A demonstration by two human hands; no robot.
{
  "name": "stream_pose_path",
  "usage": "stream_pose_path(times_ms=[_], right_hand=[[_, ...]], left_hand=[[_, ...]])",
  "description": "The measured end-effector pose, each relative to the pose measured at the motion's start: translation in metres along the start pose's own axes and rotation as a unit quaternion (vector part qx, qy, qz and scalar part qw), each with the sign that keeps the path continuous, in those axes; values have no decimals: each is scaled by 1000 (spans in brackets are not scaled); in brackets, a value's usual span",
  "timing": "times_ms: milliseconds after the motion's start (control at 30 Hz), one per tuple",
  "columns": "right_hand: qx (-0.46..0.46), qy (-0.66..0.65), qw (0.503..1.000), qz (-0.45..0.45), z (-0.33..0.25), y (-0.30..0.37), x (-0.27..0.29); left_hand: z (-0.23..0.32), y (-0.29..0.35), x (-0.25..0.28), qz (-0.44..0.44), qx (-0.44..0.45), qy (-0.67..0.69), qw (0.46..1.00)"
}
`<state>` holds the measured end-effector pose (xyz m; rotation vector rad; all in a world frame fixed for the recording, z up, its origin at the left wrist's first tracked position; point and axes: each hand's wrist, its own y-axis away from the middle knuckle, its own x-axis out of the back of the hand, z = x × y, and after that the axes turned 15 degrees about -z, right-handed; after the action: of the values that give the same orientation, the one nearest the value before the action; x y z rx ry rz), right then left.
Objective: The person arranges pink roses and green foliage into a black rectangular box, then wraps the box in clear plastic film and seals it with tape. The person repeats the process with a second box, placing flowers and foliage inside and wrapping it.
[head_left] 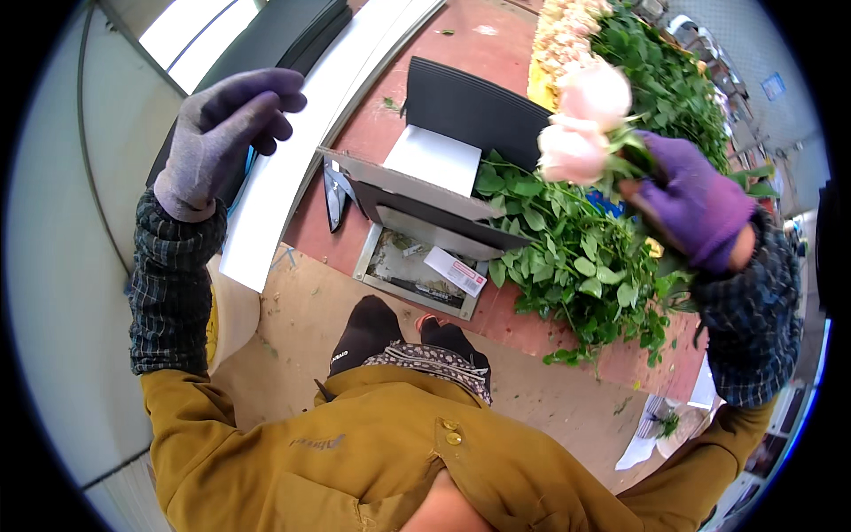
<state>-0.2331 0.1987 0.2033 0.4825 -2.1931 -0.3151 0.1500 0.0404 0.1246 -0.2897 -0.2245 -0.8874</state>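
My right hand (693, 202), in a purple glove, is closed around the stems of pale pink roses (592, 102), raised over the right part of the table. Their blooms lean left; leaves hide part of the stems. My left hand (232, 133), in a greyish-purple glove, is raised at the left with its fingers stretched and slightly bent, holding nothing. Below and beside it lie a long white sheet (266, 226) and a stack of black sheets (266, 53). Between my hands stands a holder with upright black panels (474, 102) and white paper (436, 160) inside.
Green leafy stems (589, 275) lie on the reddish table (368, 115) right of the holder. More pink roses (567, 31) with foliage (660, 75) are at the far right. A metal-framed tray (403, 262) with a white label card (455, 270) sits at the near edge. A pale bucket (238, 306) stands lower left.
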Motion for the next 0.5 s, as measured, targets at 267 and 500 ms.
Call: stream_pose_path(times_ms=[267,500], right_hand=[[106,21,994,-29,56,-146,-74],[73,-77,994,34,73,-168,-119]], left_hand=[[-37,-20,-19,-53,66,-59,995],[-95,-63,-44,-154,63,44,985]])
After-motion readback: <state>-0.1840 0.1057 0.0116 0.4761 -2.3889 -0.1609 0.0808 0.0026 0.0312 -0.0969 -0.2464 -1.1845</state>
